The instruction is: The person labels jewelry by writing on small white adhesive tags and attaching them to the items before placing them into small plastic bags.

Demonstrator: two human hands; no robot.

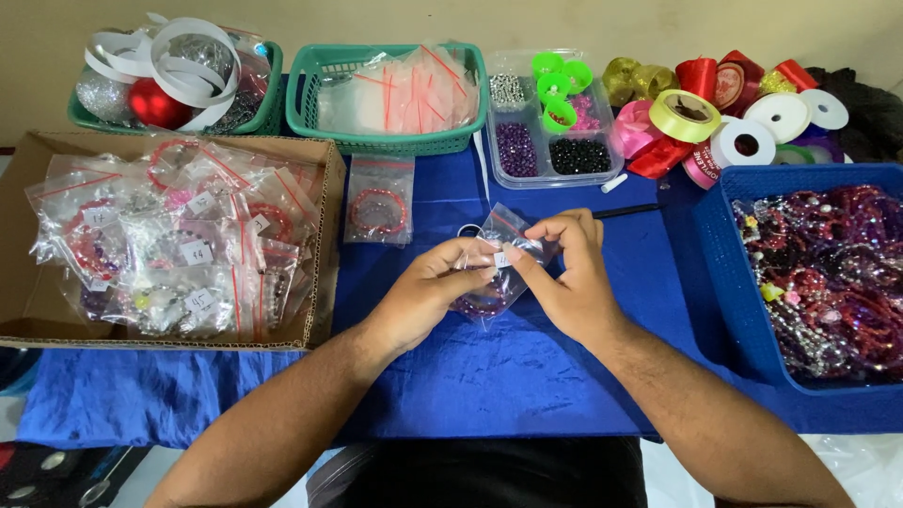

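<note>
Both hands hold one small clear zip bag (497,266) with a purple bead bracelet inside, over the blue cloth (489,376). My left hand (428,292) grips the bag's left side from below. My right hand (564,273) pinches its top edge, where a small white label sits. Another clear bag with a red bracelet (378,209) lies flat on the cloth just beyond my left hand.
A cardboard box (324,235) of bagged bracelets sits left. A blue basket (720,254) of loose bead bracelets sits right. At the back stand a green basket of empty bags (310,94), a bead tray (550,141), ribbon rolls (715,113) and a basket with ornaments (263,108).
</note>
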